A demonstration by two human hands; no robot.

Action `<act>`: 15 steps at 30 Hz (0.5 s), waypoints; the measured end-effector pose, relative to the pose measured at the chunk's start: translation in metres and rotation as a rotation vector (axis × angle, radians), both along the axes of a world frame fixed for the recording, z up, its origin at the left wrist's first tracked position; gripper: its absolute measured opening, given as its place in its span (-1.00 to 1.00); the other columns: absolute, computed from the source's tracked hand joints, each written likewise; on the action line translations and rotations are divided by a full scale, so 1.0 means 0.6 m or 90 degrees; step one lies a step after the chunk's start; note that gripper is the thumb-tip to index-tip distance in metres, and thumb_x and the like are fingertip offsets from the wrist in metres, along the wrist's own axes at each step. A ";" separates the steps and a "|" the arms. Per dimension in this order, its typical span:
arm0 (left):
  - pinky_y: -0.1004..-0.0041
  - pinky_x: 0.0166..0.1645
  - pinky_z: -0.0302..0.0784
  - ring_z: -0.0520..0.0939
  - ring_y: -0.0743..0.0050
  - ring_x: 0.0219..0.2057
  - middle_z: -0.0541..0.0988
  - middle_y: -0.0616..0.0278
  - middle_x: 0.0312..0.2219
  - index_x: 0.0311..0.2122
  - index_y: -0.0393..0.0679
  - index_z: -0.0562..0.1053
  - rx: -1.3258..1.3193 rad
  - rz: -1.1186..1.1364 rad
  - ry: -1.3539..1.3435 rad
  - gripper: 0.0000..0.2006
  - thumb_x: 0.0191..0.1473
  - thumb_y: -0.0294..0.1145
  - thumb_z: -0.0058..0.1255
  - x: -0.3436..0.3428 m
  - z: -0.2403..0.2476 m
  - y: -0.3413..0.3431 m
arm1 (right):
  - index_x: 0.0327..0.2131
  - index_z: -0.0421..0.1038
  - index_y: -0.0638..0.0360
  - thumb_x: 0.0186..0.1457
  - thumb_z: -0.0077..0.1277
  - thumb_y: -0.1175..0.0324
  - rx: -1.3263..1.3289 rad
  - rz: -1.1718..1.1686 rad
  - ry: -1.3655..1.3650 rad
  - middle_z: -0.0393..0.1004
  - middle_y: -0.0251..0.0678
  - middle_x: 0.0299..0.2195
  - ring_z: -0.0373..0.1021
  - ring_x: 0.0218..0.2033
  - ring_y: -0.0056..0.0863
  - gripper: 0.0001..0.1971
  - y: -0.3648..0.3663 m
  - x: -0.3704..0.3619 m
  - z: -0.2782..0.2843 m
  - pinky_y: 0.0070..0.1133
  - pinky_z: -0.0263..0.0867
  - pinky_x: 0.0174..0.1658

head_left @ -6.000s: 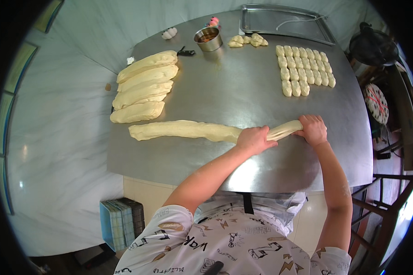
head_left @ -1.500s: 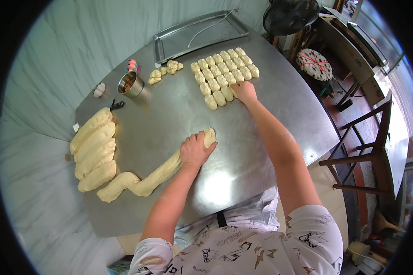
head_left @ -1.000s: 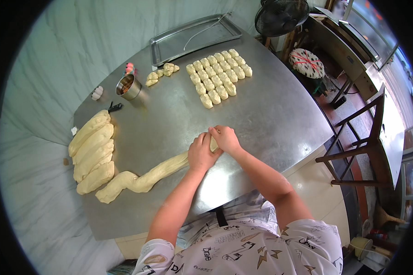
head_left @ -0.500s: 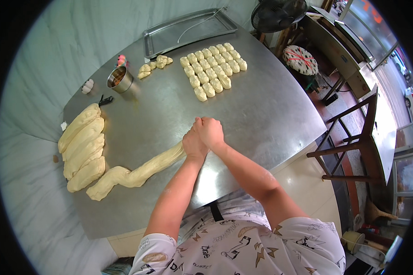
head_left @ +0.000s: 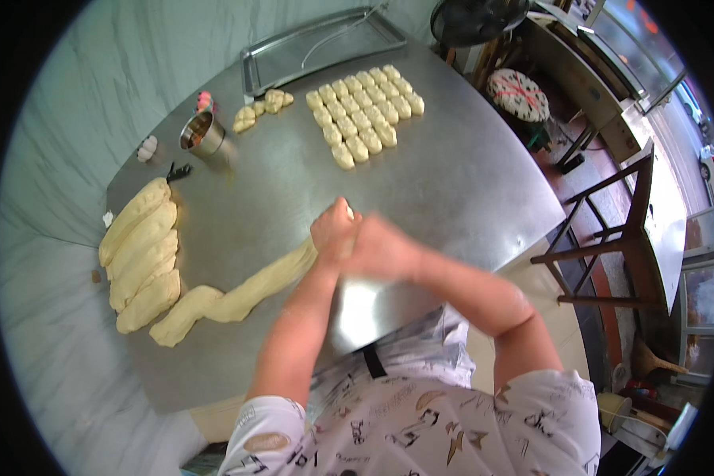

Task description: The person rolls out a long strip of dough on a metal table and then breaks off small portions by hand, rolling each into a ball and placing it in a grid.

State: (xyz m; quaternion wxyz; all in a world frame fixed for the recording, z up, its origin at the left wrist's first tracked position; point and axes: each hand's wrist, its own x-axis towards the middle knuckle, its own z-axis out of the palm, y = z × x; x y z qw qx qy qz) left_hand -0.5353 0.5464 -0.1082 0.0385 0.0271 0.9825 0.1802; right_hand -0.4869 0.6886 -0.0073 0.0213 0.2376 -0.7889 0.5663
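Note:
A long rope of pale dough (head_left: 250,293) lies across the near part of the steel table (head_left: 254,186), its left end wider and bent. My left hand (head_left: 332,232) is closed round the rope's right end, and a bit of dough shows at the top of the fist. Close against that fist, my right hand (head_left: 385,247) is smeared by motion, so its fingers cannot be made out. Several thick dough strips (head_left: 143,254) lie side by side at the table's left edge. Rows of small cut dough pieces (head_left: 361,111) sit beyond my hands.
A metal tray (head_left: 321,51) lies at the far edge. Loose dough scraps (head_left: 271,101), a metal container (head_left: 203,135) and a black-handled tool (head_left: 179,171) are at the far left. Right of the table stand a wooden chair (head_left: 635,230) and a patterned stool (head_left: 518,95).
My right hand has come off the top of the left one and swung nearer to me, its elbow moving outward. The left hand keeps its grip with little movement.

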 end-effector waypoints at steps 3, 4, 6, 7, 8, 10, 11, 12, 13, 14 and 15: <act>-0.04 0.07 0.47 0.66 -0.04 0.01 0.66 0.01 -0.07 0.11 -0.11 0.46 0.000 -0.033 0.122 -0.39 0.10 0.10 0.29 0.005 0.003 -0.025 | -0.01 0.66 0.18 0.28 0.15 0.12 0.019 -0.192 -0.262 0.69 -0.07 -0.24 0.60 -0.19 -0.34 -0.62 0.105 -0.096 0.016 -0.35 0.50 -0.01; -0.08 0.09 0.45 0.62 -0.04 0.06 0.62 -0.02 -0.02 0.19 -0.12 0.42 -0.047 -0.023 0.120 -0.29 0.09 0.16 0.30 0.029 0.025 -0.024 | 0.03 0.65 0.17 0.28 0.14 0.09 0.029 -0.255 -0.310 0.70 -0.05 -0.18 0.60 -0.13 -0.39 -0.59 0.151 -0.125 -0.019 -0.37 0.48 0.03; -0.14 0.12 0.41 0.56 -0.04 0.10 0.56 -0.05 0.04 0.31 -0.13 0.35 -0.133 -0.038 0.117 -0.16 0.09 0.24 0.30 0.059 0.032 -0.043 | 0.05 0.65 0.16 0.26 0.15 0.06 -0.048 -0.362 -0.161 0.72 -0.01 -0.18 0.64 -0.17 -0.33 -0.55 0.218 -0.189 -0.100 -0.37 0.50 -0.01; -0.17 0.12 0.40 0.54 -0.04 0.11 0.54 -0.06 0.03 0.34 -0.13 0.33 -0.170 -0.064 0.108 -0.12 0.09 0.27 0.29 0.076 0.019 -0.064 | 0.04 0.66 0.16 0.26 0.15 0.05 -0.019 -0.375 -0.142 0.72 -0.02 -0.19 0.64 -0.17 -0.31 -0.55 0.244 -0.217 -0.129 -0.37 0.50 -0.02; -0.20 0.13 0.39 0.51 -0.04 0.11 0.52 -0.06 0.03 0.37 -0.14 0.30 -0.206 -0.088 0.100 -0.08 0.09 0.30 0.28 0.088 0.009 -0.076 | 0.03 0.67 0.16 0.25 0.15 0.04 0.011 -0.387 -0.120 0.72 -0.03 -0.20 0.65 -0.18 -0.29 -0.55 0.269 -0.247 -0.149 -0.37 0.51 -0.03; -0.01 -0.01 0.50 0.59 0.05 -0.09 0.56 0.05 -0.18 0.20 -0.15 0.42 -0.232 -0.112 0.195 -0.14 0.03 0.37 0.30 0.092 -0.003 -0.085 | 0.00 0.69 0.16 0.25 0.14 0.03 0.059 -0.407 -0.119 0.72 -0.04 -0.21 0.65 -0.18 -0.24 -0.56 0.275 -0.294 -0.149 -0.36 0.51 -0.03; 0.02 -0.05 0.53 0.61 0.07 -0.12 0.56 0.07 -0.20 0.19 -0.14 0.43 -0.232 -0.115 0.197 -0.15 0.02 0.37 0.30 0.087 -0.006 -0.090 | -0.02 0.69 0.16 0.25 0.14 0.03 0.079 -0.418 -0.139 0.72 -0.04 -0.21 0.65 -0.17 -0.21 -0.56 0.268 -0.314 -0.140 -0.35 0.51 -0.02; 0.05 -0.10 0.57 0.62 0.09 -0.16 0.56 0.08 -0.22 0.17 -0.13 0.44 -0.233 -0.116 0.202 -0.16 0.01 0.37 0.31 0.082 -0.009 -0.096 | -0.03 0.70 0.16 0.24 0.14 0.02 0.098 -0.427 -0.157 0.72 -0.04 -0.21 0.65 -0.17 -0.19 -0.56 0.257 -0.334 -0.132 -0.34 0.51 -0.01; 0.08 -0.13 0.59 0.64 0.10 -0.19 0.57 0.10 -0.23 0.15 -0.11 0.45 -0.229 -0.125 0.206 -0.18 0.01 0.37 0.32 0.074 -0.011 -0.095 | -0.09 0.72 0.15 0.21 0.17 -0.03 0.114 -0.447 -0.185 0.72 -0.03 -0.20 0.65 -0.14 -0.12 -0.55 0.258 -0.352 -0.143 -0.29 0.51 0.01; 0.10 -0.17 0.61 0.65 0.12 -0.22 0.57 0.11 -0.24 0.14 -0.10 0.46 -0.226 -0.134 0.210 -0.20 0.00 0.36 0.32 0.067 -0.013 -0.094 | -0.10 0.73 0.15 0.20 0.18 -0.04 0.137 -0.465 -0.194 0.72 -0.03 -0.20 0.65 -0.14 -0.10 -0.54 0.252 -0.362 -0.160 -0.28 0.52 0.02; 0.12 -0.21 0.63 0.67 0.13 -0.25 0.58 0.13 -0.25 0.12 -0.08 0.47 -0.225 -0.143 0.212 -0.21 -0.01 0.35 0.33 0.062 -0.013 -0.094 | -0.11 0.73 0.14 0.19 0.18 -0.06 0.158 -0.482 -0.205 0.72 -0.02 -0.19 0.65 -0.13 -0.07 -0.53 0.243 -0.374 -0.186 -0.26 0.52 0.02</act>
